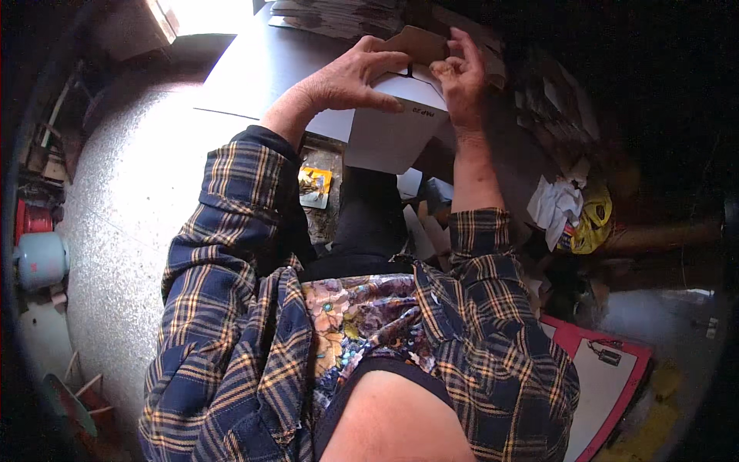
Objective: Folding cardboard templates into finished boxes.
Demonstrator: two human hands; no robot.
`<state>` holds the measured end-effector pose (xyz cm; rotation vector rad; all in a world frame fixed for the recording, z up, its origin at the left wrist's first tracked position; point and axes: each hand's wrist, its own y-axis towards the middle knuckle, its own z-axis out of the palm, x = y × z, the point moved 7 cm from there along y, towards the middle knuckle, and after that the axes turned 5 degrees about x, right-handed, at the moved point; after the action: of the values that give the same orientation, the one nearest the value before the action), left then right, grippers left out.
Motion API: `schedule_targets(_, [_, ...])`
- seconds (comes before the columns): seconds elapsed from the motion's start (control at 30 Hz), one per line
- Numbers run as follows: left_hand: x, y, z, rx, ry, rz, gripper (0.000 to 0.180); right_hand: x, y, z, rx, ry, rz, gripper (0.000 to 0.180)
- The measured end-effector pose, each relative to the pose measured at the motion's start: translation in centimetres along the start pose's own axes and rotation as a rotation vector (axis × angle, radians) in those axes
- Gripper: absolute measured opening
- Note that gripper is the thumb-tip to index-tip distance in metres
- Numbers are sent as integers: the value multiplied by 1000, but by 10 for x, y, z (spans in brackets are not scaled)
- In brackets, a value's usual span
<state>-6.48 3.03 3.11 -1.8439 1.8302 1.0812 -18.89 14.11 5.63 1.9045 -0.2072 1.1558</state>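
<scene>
Both hands on flat cardboard box blank, over my lap at the desk edge.
My left hand (350, 77) grips the white cardboard blank (392, 135) with fingers spread on top; my right hand (460, 77) pinches its brown flap (419, 45). Cardboard stack (339, 15) sits on the desk (254, 69) behind.

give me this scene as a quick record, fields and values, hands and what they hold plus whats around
left hand: grips the white card box blank at its upper left, thumb on its face
right hand: pinches the brown flap at the blank's top
blank: held above the lap, partly folded
behind: stack of flat cardboard on the dark table
floor: yellow packet, crumpled white paper
</scene>
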Motion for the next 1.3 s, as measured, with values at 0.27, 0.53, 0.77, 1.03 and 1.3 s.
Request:
schedule_targets(0.27, [-14,3,-5,3,2,27,73,1,0,-4,98,99,-122,19])
schedule_targets(0.53, [6,2,3,-98,-154,64,75,12,-1,3,227,-181,-19,28])
schedule_targets(0.77, [5,-1,0,-160,-14,-16,77,2,4,6,266,-176,-6,19])
schedule_targets(1.03, [5,-1,-2,-167,-62,1,73,6,6,8,329,-289,-5,17])
schedule_targets(1.3, [7,-2,2,-118,-177,-61,81,31,9,20,456,-605,-116,28])
